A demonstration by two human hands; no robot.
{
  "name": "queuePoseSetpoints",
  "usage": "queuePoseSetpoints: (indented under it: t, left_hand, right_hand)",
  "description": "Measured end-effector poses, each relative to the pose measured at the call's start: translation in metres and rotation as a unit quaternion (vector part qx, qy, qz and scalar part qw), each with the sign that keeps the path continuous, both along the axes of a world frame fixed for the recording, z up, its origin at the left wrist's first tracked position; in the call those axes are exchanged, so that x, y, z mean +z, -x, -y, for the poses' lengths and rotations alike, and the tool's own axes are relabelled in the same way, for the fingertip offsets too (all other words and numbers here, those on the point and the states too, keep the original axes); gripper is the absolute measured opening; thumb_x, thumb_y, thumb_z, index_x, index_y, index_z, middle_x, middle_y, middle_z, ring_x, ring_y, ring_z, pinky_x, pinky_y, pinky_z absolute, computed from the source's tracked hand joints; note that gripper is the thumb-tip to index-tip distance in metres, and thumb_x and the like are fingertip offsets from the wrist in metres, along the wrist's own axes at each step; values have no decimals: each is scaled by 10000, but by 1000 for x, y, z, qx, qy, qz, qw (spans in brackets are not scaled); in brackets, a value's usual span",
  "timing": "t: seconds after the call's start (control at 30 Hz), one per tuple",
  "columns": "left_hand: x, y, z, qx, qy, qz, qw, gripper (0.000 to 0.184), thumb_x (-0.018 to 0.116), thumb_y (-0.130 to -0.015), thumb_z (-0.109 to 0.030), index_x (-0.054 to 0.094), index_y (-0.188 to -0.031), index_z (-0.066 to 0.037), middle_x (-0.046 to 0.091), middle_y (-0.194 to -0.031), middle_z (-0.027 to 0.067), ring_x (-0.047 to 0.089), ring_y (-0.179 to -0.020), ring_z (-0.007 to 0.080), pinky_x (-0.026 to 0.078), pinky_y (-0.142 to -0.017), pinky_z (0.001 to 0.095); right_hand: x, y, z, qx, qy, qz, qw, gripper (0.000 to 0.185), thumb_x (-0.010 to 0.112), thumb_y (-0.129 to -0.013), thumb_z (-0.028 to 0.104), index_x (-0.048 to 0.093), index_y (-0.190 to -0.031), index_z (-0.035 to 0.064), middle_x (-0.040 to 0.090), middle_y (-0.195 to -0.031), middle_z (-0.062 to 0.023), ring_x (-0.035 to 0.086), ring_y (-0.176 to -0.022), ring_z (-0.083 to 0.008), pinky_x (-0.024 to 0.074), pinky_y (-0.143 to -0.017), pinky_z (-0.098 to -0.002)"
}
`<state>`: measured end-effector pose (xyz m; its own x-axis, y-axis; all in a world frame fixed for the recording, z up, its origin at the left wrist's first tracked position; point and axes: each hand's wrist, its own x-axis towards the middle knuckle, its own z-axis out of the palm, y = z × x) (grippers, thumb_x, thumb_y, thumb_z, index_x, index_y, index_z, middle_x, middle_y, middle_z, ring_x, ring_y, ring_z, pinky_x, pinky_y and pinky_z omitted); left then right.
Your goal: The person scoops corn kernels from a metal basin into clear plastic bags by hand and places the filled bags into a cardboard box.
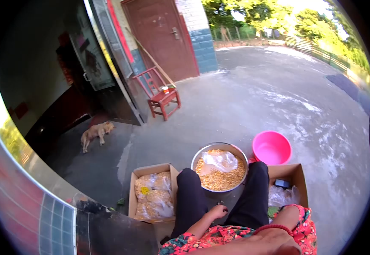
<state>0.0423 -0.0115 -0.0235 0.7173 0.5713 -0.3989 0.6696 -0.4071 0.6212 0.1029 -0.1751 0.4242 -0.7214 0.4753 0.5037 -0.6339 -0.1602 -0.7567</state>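
My left hand (218, 211) rests between my dark-trousered knees, fingers curled; what they hold, if anything, is too small to make out. My right hand (274, 244) is at the bottom edge, close to the camera, past a red bracelet (274, 228) on the wrist; its fingers are hidden. In front of my knees stands a round metal basin (193, 158) of yellow corn kernels (220, 180), with a clear plastic bag (220, 161) lying on them. Left of my leg, a cardboard box (132, 191) contains bags of kernels (154, 197).
Another cardboard box (300, 182) on my right holds clear plastic bags (283, 195) and a small dark box (282, 183). A pink basin (272, 147) stands beyond it. Farther off are a red chair (163, 98) with a cup (165, 89) and a lying dog (96, 135).
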Motion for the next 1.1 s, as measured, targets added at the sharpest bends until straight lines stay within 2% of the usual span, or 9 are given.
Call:
queuePoseSetpoints:
  t: [0.3, 0.43, 0.57, 0.7, 0.83, 0.87, 1.03, 1.07, 1.1]
  left_hand:
    - [1, 3, -6, 0, 29, 11, 1000, 309, 589, -772, -266, 634, -1020, -88, 647, -946, 129, 623, -866, 278, 484, -762, 366]
    - [-7, 7, -3, 15, 22, 17, 1000, 337, 596, -764, -262, 620, -1038, -67, 644, -936, 153, 626, -846, 289, 486, -751, 371]
    - [2, 12, -4, 43, 13, 92, 995, 402, 602, -751, -230, 576, -1116, -63, 638, -933, 178, 624, -871, 291, 482, -773, 361]
    - [23, 15, -17, 89, 33, 151, 984, 379, 606, -769, -176, 554, -1112, -23, 639, -850, 167, 625, -787, 277, 484, -702, 348]
    - [58, 38, -56, -56, -92, 76, 991, 278, 511, -867, -231, 596, -1085, -82, 635, -949, 100, 597, -843, 171, 474, -745, 319]
    - [62, 39, -66, 8, 50, 218, 975, 237, 498, -841, -178, 616, -996, -44, 641, -900, 97, 602, -841, 176, 477, -737, 318]
    - [117, 34, -114, 172, -13, 148, 974, 301, 587, -794, -179, 598, -1043, -11, 651, -843, 149, 637, -786, 209, 486, -709, 300]
    - [112, 38, -130, 192, -28, 185, 963, 301, 587, -829, -156, 577, -1097, -20, 586, -709, 30, 535, -598, 75, 443, -518, 228]
    - [102, 40, -149, 205, -72, 196, 956, 334, 586, -838, -170, 548, -1133, -18, 580, -725, 42, 532, -599, 79, 431, -487, 225]
  right_hand:
    - [4, 20, -26, -128, -18, -93, 987, 504, 278, -962, 386, 360, -1270, -5, 508, -1080, -86, 470, -978, -143, 390, -807, -261]
    - [-1, 30, -27, -340, -251, -12, 906, 301, 471, -885, 162, 418, -1130, -4, 505, -977, -142, 512, -908, -268, 439, -718, -333]
    - [-7, 13, -22, -378, -359, 96, 848, 336, 535, -747, 64, 414, -1053, -2, 481, -942, -142, 497, -859, -276, 434, -731, -357]
    - [-31, -12, -42, -278, -432, 315, 798, 469, 476, -828, 260, 426, -1210, -8, 494, -1117, -146, 519, -1023, -267, 399, -862, -430]
    - [-108, -43, -95, -327, -479, 463, 670, 236, 568, -710, 161, 552, -911, 38, 553, -852, -112, 554, -789, -262, 449, -714, -379]
    - [-140, -52, -109, -350, -471, 497, 639, 227, 570, -731, 179, 561, -902, 31, 570, -808, -138, 576, -791, -291, 457, -720, -380]
    - [-245, -97, -176, -172, -376, 715, 564, 257, 499, -802, 237, 607, -928, 40, 621, -876, -157, 605, -838, -318, 481, -731, -408]
    - [-262, -105, -186, -165, -343, 728, 570, 255, 488, -789, 216, 630, -899, 36, 633, -870, -156, 611, -837, -320, 482, -731, -408]
    - [-272, -112, -192, -156, -308, 740, 577, 259, 477, -777, 196, 654, -869, 32, 644, -864, -155, 616, -836, -322, 483, -732, -408]
